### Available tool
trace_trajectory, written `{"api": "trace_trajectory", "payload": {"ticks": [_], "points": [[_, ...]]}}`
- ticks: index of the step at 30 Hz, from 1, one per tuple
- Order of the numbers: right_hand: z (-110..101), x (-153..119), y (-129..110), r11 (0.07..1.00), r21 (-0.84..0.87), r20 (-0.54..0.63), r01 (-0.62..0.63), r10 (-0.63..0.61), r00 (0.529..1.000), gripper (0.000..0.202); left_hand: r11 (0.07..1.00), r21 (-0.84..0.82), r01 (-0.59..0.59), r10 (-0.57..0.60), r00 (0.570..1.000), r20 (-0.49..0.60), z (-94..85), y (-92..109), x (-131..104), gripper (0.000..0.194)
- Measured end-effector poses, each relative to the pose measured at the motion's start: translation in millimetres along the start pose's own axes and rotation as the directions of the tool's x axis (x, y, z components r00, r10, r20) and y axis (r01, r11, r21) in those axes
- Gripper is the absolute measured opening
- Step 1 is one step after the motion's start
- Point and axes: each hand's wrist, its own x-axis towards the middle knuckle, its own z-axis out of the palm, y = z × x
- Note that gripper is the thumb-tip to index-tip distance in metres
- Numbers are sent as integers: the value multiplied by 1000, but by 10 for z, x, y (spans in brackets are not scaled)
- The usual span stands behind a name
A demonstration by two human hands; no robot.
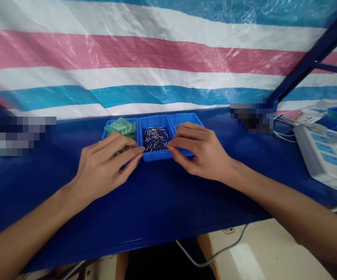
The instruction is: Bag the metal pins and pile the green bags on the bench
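Floor tile and a cable are showing below the blue table. Two hands are resting on it: left hand, fingers pressed together; right hand pinching at the pins. Three blue bins are sitting side by side, the pins in the middle one. One power strip is lying right. A striped tarp is hanging behind.

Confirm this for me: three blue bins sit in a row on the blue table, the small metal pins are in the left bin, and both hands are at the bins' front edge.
Not quite. The head view shows the small metal pins in the middle bin; the left bin holds green pieces. The rest stands: three blue bins in a row on the blue table, with the left hand and right hand at their front edge.
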Motion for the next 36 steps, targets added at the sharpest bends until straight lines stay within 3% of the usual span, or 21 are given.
{"api": "trace_trajectory", "payload": {"ticks": [25, 32, 36], "points": [[-8, 0, -4, 997, -66, 38, -36, 38, 999, 35, 1000, -26, -18, 19, 999, 51, -27, -35, 19, 8], [-3, -17, 13, 995, -81, 82, -62, 69, 994, 33, 989, -129, -73, 89, 989, 119, -10, -82, -15, 15], [5, -25, 9, 993, -105, 115, -48, 60, 992, 35, 981, -183, -61, 81, 991, 106, 9, -47, -14, 29]]}}
